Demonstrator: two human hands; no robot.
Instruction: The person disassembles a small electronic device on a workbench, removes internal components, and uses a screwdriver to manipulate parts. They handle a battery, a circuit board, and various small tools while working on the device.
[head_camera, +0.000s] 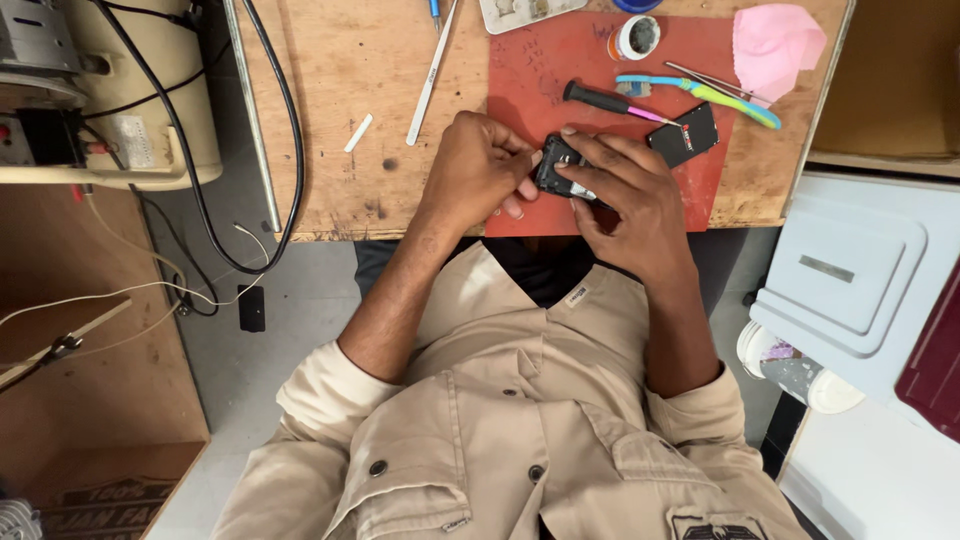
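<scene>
Landmark: red mat (540, 70) laid on the wooden bench (330, 110).
Phone: small black phone (560, 168), held over the mat's near edge.
Left hand (478, 172): fingers curled, phone's left end pinched.
Right hand (630, 200): fingers pressed across the phone's top.
Battery: black battery (683, 134), laid on the mat just beyond the right hand.
Tools: screwdriver (605, 100) and toothbrush (700, 95), laid farther up the mat.

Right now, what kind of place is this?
Probably a small phone repair bench: both hands work on an opened phone over a red mat, with a screwdriver, tweezers and a loose battery beside it.
</scene>
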